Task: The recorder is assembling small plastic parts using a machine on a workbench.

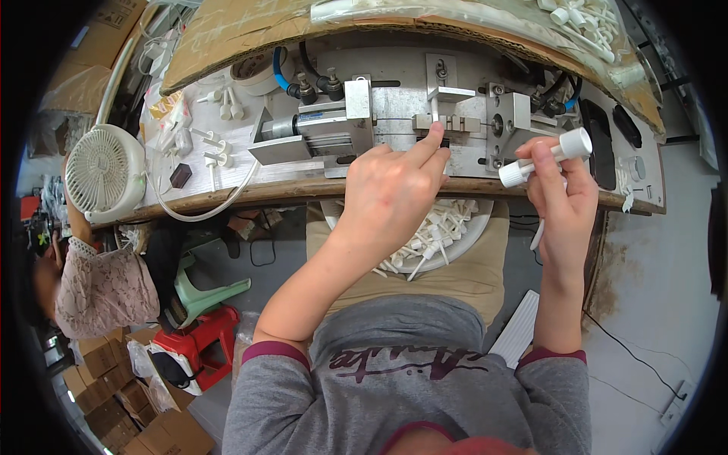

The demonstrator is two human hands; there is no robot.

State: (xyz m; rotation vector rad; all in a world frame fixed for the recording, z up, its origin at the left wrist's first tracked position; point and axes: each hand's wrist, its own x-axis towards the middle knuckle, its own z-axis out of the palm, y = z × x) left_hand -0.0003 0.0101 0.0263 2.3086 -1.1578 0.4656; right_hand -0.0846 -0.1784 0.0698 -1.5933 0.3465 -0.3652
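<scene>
My left hand [394,186] reaches over the table edge. Its index finger stretches out, the tip on a short white plastic stem [435,108] at a small metal block [462,123] in the middle of the metal fixture. The thumb is hidden beneath. Between the thumb and fingers of my right hand [563,193] is a white plastic fitting [576,142] with a wide round end and a ribbed cap, held clear of the fixture. A white stem also sticks out below that palm. In my lap rests a bowl [479,227] of white plastic pieces.
Metal cylinder units flank the fixture, the left one [326,129] with a blue hose. A white fan [105,171], loose white fittings [218,155] and a tape roll [254,68] lie leftward. Cardboard [235,38] overhangs the back. A person in pink lace [106,292] sits left.
</scene>
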